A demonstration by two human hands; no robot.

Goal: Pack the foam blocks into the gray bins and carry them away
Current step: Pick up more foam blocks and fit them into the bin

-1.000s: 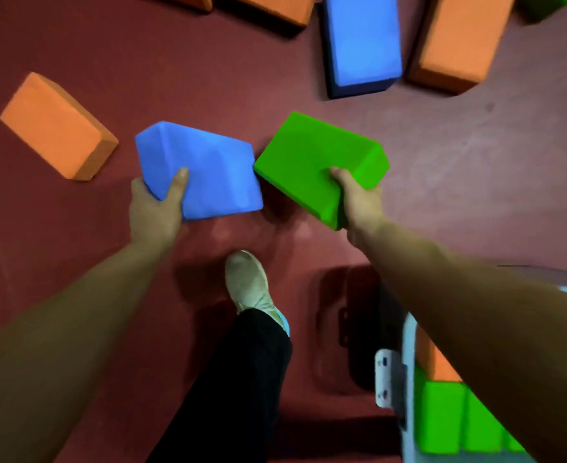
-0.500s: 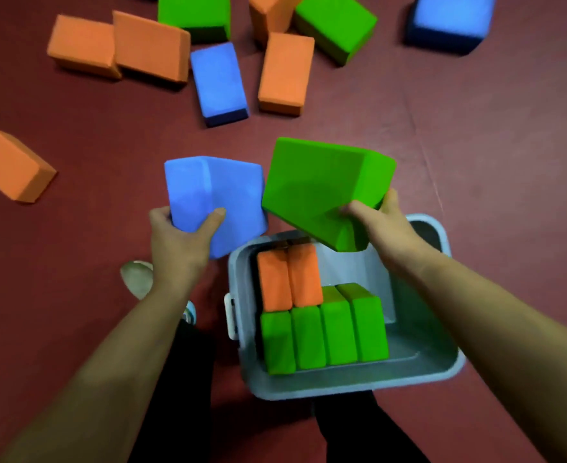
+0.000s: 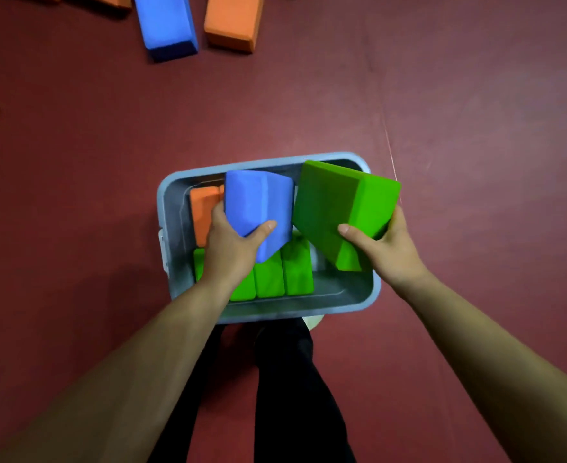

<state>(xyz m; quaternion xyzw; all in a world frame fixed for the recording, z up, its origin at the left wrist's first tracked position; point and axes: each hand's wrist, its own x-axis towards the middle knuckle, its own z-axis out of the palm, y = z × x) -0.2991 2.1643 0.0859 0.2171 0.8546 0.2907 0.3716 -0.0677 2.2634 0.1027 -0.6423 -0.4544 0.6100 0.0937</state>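
Gray bin [image 3: 175,228] directly below: left hand [image 3: 233,243] clamped on blue foam block [image 3: 258,205], right hand [image 3: 385,248] on green foam block [image 3: 335,208]; lower into right gap.

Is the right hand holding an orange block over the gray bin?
No: the right hand grips a green block over the gray bin, while the left hand holds a blue block.

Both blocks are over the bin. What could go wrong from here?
1. The green block in the right hand is tilted and overhangs the right rim of the gray bin; it might catch there or drop outside.
2. The left hand holds the blue block over the packed green blocks, not the open space; it may end up perched on top.
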